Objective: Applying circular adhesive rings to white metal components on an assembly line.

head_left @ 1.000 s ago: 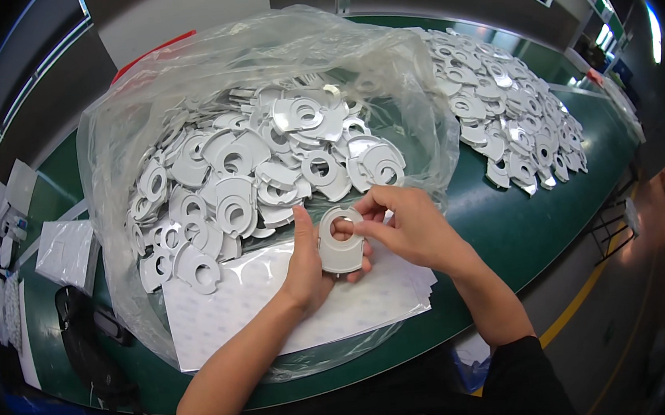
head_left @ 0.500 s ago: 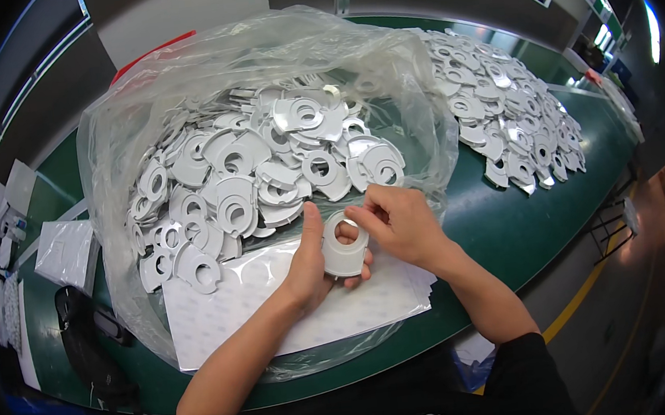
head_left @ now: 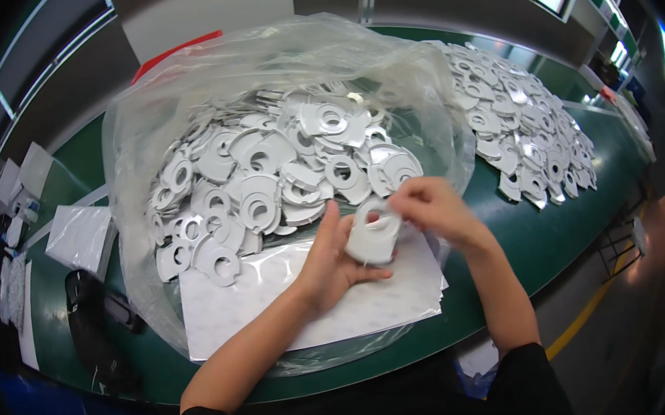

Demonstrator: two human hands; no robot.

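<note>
A white flat plastic part with a round hole (head_left: 373, 238) is tilted in front of me, above the stack of white sheets (head_left: 310, 306). My right hand (head_left: 433, 207) pinches its upper right edge between thumb and fingers. My left hand (head_left: 330, 264) is open, thumb up and fingers stretched out beside and partly behind the part; whether it touches the part is hard to see. Just beyond my hands, a heap of similar white parts (head_left: 255, 155) lies in an opened clear plastic bag (head_left: 128, 203).
A second large pile of white parts (head_left: 529, 124) covers the right side of the green table (head_left: 504, 247). To the left are a plastic-wrapped white stack (head_left: 81, 238) and a black cloth-like item (head_left: 95, 334). A red edge (head_left: 174, 55) shows behind the bag.
The part has left the left hand's grip and is tilted, now held by my right hand. My left fingers have opened out. The whole view has shifted slightly.
</note>
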